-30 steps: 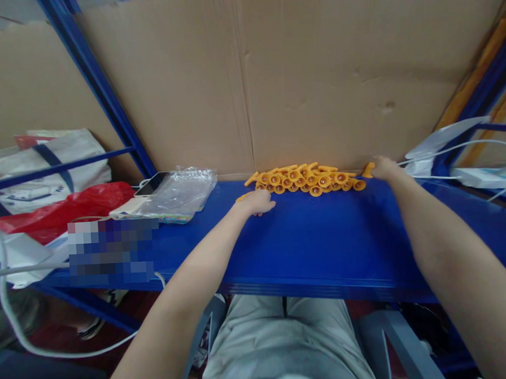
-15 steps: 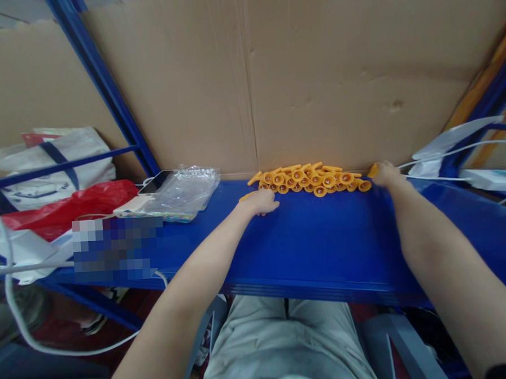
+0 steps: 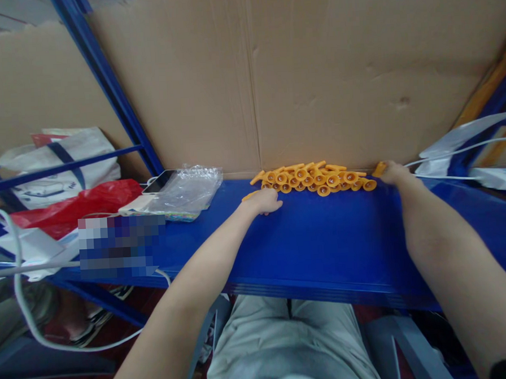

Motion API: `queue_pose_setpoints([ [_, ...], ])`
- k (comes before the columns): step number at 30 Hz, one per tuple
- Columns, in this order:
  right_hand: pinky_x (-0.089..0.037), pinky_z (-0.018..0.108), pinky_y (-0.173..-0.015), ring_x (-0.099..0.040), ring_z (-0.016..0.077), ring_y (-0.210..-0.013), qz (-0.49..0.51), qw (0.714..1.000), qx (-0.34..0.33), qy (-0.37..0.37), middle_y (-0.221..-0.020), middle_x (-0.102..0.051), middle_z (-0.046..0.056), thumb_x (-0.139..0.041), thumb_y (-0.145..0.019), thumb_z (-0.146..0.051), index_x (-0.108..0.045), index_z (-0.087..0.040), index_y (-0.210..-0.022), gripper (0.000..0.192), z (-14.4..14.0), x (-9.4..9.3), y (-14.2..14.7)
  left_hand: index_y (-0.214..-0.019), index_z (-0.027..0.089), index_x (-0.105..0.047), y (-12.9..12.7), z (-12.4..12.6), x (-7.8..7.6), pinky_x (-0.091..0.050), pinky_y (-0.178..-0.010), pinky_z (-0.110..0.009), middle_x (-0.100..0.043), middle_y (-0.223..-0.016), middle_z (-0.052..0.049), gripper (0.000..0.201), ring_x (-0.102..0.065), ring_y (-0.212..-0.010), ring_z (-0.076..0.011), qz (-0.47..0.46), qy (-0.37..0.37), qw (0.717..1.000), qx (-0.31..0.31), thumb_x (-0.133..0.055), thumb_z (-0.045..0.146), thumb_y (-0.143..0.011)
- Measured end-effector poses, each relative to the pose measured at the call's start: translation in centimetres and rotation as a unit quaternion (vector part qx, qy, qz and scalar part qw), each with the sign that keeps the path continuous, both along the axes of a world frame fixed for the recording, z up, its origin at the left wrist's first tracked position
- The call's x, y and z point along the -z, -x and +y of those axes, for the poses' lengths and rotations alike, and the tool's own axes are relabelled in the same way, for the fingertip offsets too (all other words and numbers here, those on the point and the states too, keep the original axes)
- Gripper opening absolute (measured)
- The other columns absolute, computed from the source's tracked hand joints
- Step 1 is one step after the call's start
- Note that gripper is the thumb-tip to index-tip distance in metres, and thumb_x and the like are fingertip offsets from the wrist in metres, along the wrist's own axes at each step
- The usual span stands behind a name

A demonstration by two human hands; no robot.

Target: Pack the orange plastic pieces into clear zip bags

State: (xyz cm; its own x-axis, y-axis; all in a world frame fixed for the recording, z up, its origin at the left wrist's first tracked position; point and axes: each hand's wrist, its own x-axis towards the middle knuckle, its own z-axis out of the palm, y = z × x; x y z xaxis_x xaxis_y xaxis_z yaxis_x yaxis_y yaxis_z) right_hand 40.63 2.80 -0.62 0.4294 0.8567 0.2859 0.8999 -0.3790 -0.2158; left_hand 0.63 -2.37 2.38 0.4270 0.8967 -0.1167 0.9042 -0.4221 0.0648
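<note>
Flanking orange parts row (image 3: 316,179) | long axis left-right | left hand (image 3: 265,201) curled on one piece | right hand (image 3: 391,172) pinching end piece, both touching

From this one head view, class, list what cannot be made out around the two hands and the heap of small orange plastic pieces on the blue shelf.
- Left hand: its curled fingers cover most of an orange piece; only a tip shows.
- Right hand: its fingers hide the grip on another orange piece.
- Heap of small orange plastic pieces: too small to count or identify.
- Pixelated patch on the blue shelf: blurred out.
- White cable: cut off by the right edge.
</note>
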Motion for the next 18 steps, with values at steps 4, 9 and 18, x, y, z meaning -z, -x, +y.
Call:
queue_pose_setpoints([
  [4, -0.038, 0.044, -0.090, -0.051, 0.0368, -0.125, 0.073, 0.995, 0.063, -0.009, -0.138, -0.050, 0.033, -0.052, -0.093, -0.027, -0.045, -0.005, -0.141, 0.053, -1.7, -1.2, 2.0, -0.083, 0.009, -0.072, 0.0, -0.1, -0.1, -0.044, -0.052, -0.023, -0.073, -0.074, -0.012, 0.033, -0.058, -0.050, -0.0137, 0.001, -0.001, 1.000, -0.003, -0.045, 0.027, -0.091],
  [9, -0.038, 0.042, -0.083, -0.055, 0.0343, -0.120, 0.041, 0.997, 0.062, 0.007, -0.129, -0.058, 0.030, -0.038, -0.097, -0.023, -0.057, -0.009, -0.131, 0.041, -3.0, -1.8, 3.0, -0.082, 0.010, -0.071, 0.0, -0.1, 0.0, -0.046, -0.054, -0.024, -0.073, -0.072, -0.011, 0.032, -0.060, -0.050, -0.0148, -0.007, 0.001, 1.000, -0.007, -0.046, 0.028, -0.091],
  [18, -0.041, 0.038, -0.082, -0.053, 0.0324, -0.125, 0.025, 0.996, 0.073, 0.034, -0.138, -0.054, 0.029, -0.044, -0.095, -0.020, -0.054, -0.003, -0.137, 0.046, -3.4, -2.6, 2.2, -0.080, 0.011, -0.072, 0.1, 0.2, 0.3, -0.047, -0.056, -0.024, -0.072, -0.070, -0.010, 0.033, -0.062, -0.053, -0.0153, -0.012, -0.002, 1.000, -0.006, -0.047, 0.029, -0.091],
])
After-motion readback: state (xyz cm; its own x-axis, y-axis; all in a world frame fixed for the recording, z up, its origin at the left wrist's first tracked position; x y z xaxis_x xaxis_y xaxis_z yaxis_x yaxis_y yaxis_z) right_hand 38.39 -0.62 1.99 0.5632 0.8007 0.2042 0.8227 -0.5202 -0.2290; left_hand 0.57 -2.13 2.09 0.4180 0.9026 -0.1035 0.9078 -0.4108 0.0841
